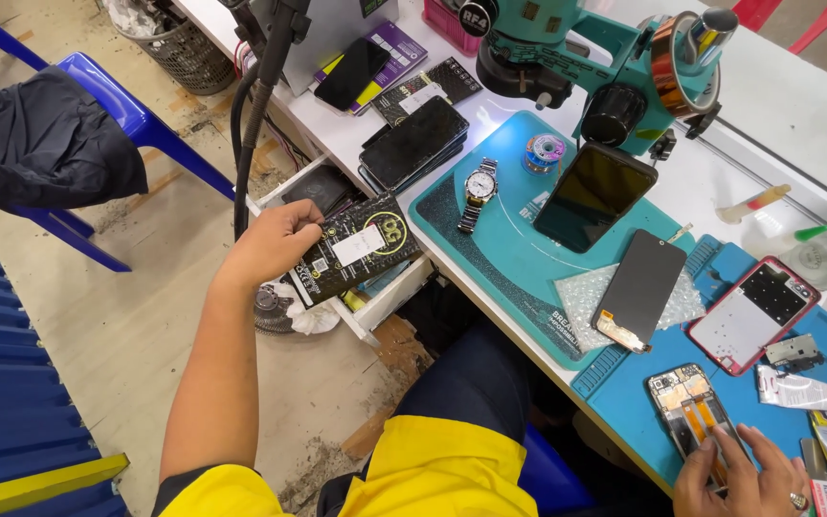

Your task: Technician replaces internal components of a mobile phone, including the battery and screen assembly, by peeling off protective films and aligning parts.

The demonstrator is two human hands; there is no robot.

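Meanwhile, your left hand (275, 241) was stretched out to the side, fingers curled around one end of a flat black parts box (354, 249) with a white label. You gripped it by its near short edge, thumb on top, so the box ran away from your palm toward the bench. Its long axis lay roughly level across the view, rising slightly at the far end, which pointed at the teal work mat (519, 258). The box hung over an open white drawer (375, 304) just below your knuckles.

Your right hand (744, 479) rested low at the other side, well apart from the left, fingers spread and pressing on an opened phone body (693, 402) with its circuit board showing. That phone lay on a blue mat (643, 383), its long axis running from your fingertips up and away toward the bench's back. The hand was not closed around it; the fingertips only lay on its lower end.

Between your hands, closer to the right one, a dark display panel (639, 287) lay on bubble wrap (581, 306). Beyond it a black phone (593, 194) leaned tilted under a teal microscope (586, 57), with a wristwatch (479, 191) beside it. A red phone frame (756, 314) lay above your right hand.
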